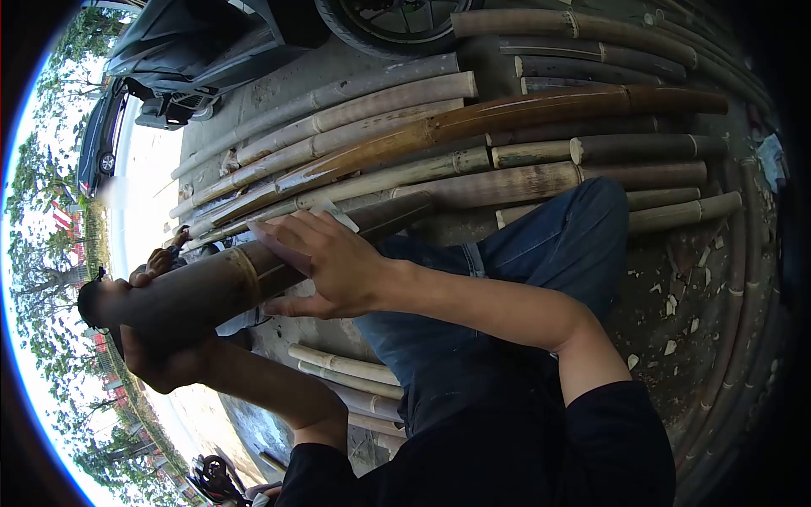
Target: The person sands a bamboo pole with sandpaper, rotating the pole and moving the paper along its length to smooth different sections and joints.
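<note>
A thick, dark bamboo pole (203,291) runs across in front of me, a pale ring at its node. My left hand (169,363) supports its near-left end from below, the fingers curled round it and partly in shadow. Over the pole's upper side, just past the node, my right hand (325,262) presses a sheet of sandpaper (287,251), brownish on one face, with a pale corner sticking out beyond the fingers. The pole's far end lies above my bent knee (583,228).
Many bamboo poles (372,118) lie on the ground ahead, one glossy brown pole (541,103) among them. A motorbike wheel (397,25) stands behind them. Wood chips (672,304) litter the floor at right. Shorter bamboo pieces (346,363) lie beside my leg.
</note>
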`<act>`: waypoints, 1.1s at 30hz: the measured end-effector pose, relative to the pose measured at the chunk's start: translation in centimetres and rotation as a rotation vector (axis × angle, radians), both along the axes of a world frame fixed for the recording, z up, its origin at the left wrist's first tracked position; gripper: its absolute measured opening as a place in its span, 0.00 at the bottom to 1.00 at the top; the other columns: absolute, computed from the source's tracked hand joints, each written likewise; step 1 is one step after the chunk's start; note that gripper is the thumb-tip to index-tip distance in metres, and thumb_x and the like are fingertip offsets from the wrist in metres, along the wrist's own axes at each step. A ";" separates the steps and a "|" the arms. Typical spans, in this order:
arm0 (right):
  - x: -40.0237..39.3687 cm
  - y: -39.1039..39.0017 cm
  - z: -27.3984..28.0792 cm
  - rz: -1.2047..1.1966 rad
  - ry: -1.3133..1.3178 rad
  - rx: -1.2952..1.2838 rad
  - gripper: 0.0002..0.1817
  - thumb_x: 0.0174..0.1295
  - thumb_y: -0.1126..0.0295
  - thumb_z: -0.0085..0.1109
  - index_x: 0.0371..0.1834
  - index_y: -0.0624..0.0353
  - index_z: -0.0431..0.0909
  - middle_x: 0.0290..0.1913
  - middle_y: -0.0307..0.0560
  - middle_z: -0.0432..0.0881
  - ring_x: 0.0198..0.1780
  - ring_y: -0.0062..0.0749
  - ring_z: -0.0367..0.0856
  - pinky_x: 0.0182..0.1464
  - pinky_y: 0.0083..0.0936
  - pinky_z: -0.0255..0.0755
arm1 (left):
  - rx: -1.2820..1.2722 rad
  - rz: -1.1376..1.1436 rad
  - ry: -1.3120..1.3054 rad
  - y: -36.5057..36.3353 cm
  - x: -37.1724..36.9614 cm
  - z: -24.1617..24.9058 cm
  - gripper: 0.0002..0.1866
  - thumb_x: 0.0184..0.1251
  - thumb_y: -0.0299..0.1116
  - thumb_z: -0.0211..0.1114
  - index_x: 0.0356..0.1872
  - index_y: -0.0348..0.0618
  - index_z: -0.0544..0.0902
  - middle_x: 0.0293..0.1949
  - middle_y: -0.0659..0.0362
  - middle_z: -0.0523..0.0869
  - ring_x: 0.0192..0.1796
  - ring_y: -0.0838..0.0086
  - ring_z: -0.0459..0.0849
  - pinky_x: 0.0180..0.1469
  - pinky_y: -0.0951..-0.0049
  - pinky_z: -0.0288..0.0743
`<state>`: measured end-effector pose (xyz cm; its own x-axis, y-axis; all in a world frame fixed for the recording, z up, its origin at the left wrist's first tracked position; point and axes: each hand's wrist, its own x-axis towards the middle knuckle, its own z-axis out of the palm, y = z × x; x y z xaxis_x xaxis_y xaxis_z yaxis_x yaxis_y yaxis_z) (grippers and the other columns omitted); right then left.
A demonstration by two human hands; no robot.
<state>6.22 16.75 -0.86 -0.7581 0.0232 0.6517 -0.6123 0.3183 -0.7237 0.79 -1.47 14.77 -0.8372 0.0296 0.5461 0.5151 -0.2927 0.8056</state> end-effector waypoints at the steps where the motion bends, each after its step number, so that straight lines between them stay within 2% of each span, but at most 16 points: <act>1: 0.1 0.0 0.1 0.001 -0.004 0.000 0.47 0.70 0.39 0.60 0.79 0.66 0.61 0.63 0.61 0.75 0.65 0.56 0.75 0.68 0.51 0.68 | 0.024 -0.004 0.009 0.4 0.3 -0.1 0.33 0.68 0.47 0.59 0.65 0.28 0.74 0.52 0.41 0.83 0.57 0.51 0.84 0.66 0.43 0.75; 3: 0.1 -0.2 0.4 -0.038 0.020 0.010 0.52 0.59 0.50 0.73 0.80 0.66 0.58 0.61 0.59 0.75 0.63 0.54 0.76 0.67 0.50 0.69 | 0.015 0.067 0.032 1.4 0.3 -0.3 0.33 0.68 0.47 0.59 0.64 0.28 0.74 0.52 0.41 0.83 0.57 0.51 0.84 0.66 0.43 0.75; 7: 0.2 -1.0 1.8 -0.109 0.034 -0.011 0.56 0.49 0.61 0.78 0.81 0.67 0.56 0.61 0.58 0.75 0.62 0.53 0.76 0.66 0.50 0.70 | 0.041 0.191 0.054 3.3 0.6 -0.1 0.32 0.67 0.46 0.58 0.63 0.27 0.74 0.52 0.41 0.83 0.57 0.51 0.84 0.68 0.46 0.75; 9: 0.3 -1.6 2.7 -0.149 0.022 -0.042 0.58 0.44 0.66 0.80 0.80 0.67 0.56 0.61 0.58 0.74 0.63 0.54 0.75 0.65 0.49 0.71 | 0.030 0.132 0.032 2.6 0.6 -0.1 0.31 0.67 0.45 0.58 0.63 0.28 0.74 0.52 0.41 0.83 0.57 0.50 0.84 0.68 0.47 0.75; 20: -1.5 -3.0 2.8 -0.189 0.112 -0.033 0.60 0.40 0.67 0.84 0.80 0.62 0.58 0.61 0.57 0.75 0.60 0.53 0.77 0.62 0.49 0.72 | 0.053 -0.004 0.034 2.4 0.6 -0.3 0.32 0.69 0.45 0.60 0.64 0.28 0.74 0.55 0.42 0.83 0.57 0.52 0.84 0.66 0.54 0.77; 22: -1.9 -2.7 2.8 -0.209 0.122 0.022 0.54 0.42 0.62 0.84 0.75 0.61 0.63 0.56 0.53 0.74 0.57 0.46 0.77 0.60 0.42 0.73 | -0.172 0.551 0.114 4.5 0.8 0.2 0.30 0.71 0.39 0.61 0.68 0.33 0.70 0.61 0.40 0.78 0.65 0.52 0.80 0.69 0.48 0.76; 23: -2.2 -2.5 2.9 -0.208 0.127 0.022 0.54 0.42 0.63 0.84 0.75 0.60 0.63 0.55 0.54 0.74 0.56 0.47 0.77 0.58 0.43 0.73 | -0.368 0.828 0.418 3.9 0.4 -0.1 0.27 0.75 0.34 0.60 0.70 0.33 0.69 0.61 0.40 0.80 0.66 0.55 0.80 0.67 0.54 0.78; 24: -2.5 -2.5 2.8 -0.184 0.133 0.019 0.54 0.42 0.63 0.84 0.75 0.60 0.63 0.55 0.54 0.74 0.56 0.47 0.77 0.58 0.43 0.73 | -0.324 0.997 0.614 4.0 0.4 -0.4 0.25 0.76 0.33 0.58 0.70 0.36 0.70 0.62 0.43 0.80 0.65 0.56 0.82 0.65 0.54 0.80; 25: -2.9 -2.5 2.8 -0.188 0.121 0.017 0.57 0.42 0.65 0.84 0.78 0.59 0.60 0.56 0.54 0.75 0.56 0.49 0.78 0.58 0.46 0.74 | -0.122 0.825 0.665 4.4 2.2 -0.8 0.25 0.76 0.35 0.60 0.71 0.39 0.70 0.66 0.46 0.78 0.66 0.56 0.80 0.67 0.54 0.77; 26: -3.3 -2.7 2.8 -0.189 0.110 0.014 0.61 0.42 0.67 0.85 0.81 0.59 0.56 0.57 0.54 0.77 0.56 0.51 0.80 0.57 0.48 0.74 | 0.018 0.468 0.635 7.3 5.3 -1.6 0.25 0.77 0.37 0.61 0.70 0.41 0.70 0.66 0.46 0.77 0.65 0.55 0.80 0.67 0.54 0.75; 27: -3.4 -2.6 3.0 -0.194 0.119 0.011 0.57 0.42 0.68 0.84 0.79 0.59 0.60 0.56 0.54 0.77 0.55 0.52 0.80 0.57 0.48 0.74 | 0.145 0.171 0.470 10.7 8.8 -3.0 0.26 0.76 0.42 0.63 0.69 0.42 0.70 0.60 0.45 0.81 0.61 0.56 0.81 0.63 0.54 0.76; 28: -3.5 -2.5 3.1 -0.159 0.127 -0.002 0.57 0.42 0.68 0.84 0.79 0.59 0.60 0.56 0.54 0.77 0.55 0.52 0.80 0.57 0.48 0.74 | -0.001 -0.029 0.369 13.6 10.7 -4.6 0.21 0.78 0.42 0.61 0.61 0.39 0.74 0.53 0.49 0.82 0.49 0.56 0.84 0.50 0.60 0.79; 29: -3.7 -2.4 3.2 -0.168 0.128 -0.007 0.56 0.43 0.68 0.84 0.78 0.60 0.61 0.56 0.54 0.78 0.55 0.52 0.81 0.57 0.47 0.74 | 0.067 -0.380 0.213 16.4 12.5 -6.8 0.23 0.71 0.42 0.71 0.58 0.37 0.76 0.46 0.51 0.83 0.43 0.61 0.83 0.44 0.67 0.78; 30: -4.0 -2.5 3.2 -0.181 0.130 -0.013 0.54 0.43 0.69 0.83 0.77 0.60 0.63 0.55 0.54 0.78 0.55 0.52 0.81 0.57 0.47 0.74 | -0.004 -0.540 0.011 18.4 15.5 -7.2 0.24 0.65 0.43 0.78 0.49 0.35 0.79 0.39 0.55 0.82 0.38 0.66 0.81 0.39 0.70 0.76; 31: -4.4 -2.6 2.9 -0.157 0.139 -0.029 0.54 0.43 0.69 0.83 0.77 0.60 0.63 0.55 0.54 0.78 0.55 0.52 0.81 0.57 0.47 0.74 | -0.068 -0.760 -0.278 20.1 17.9 -6.5 0.24 0.64 0.47 0.79 0.40 0.34 0.82 0.35 0.55 0.82 0.35 0.68 0.81 0.36 0.70 0.76; 33: -4.8 -2.9 2.2 -0.170 0.146 0.024 0.59 0.42 0.63 0.85 0.80 0.56 0.59 0.59 0.53 0.77 0.58 0.52 0.79 0.60 0.47 0.75 | 0.246 -1.084 -0.625 24.1 22.2 -5.9 0.27 0.64 0.50 0.79 0.40 0.34 0.80 0.35 0.55 0.81 0.35 0.71 0.81 0.35 0.72 0.75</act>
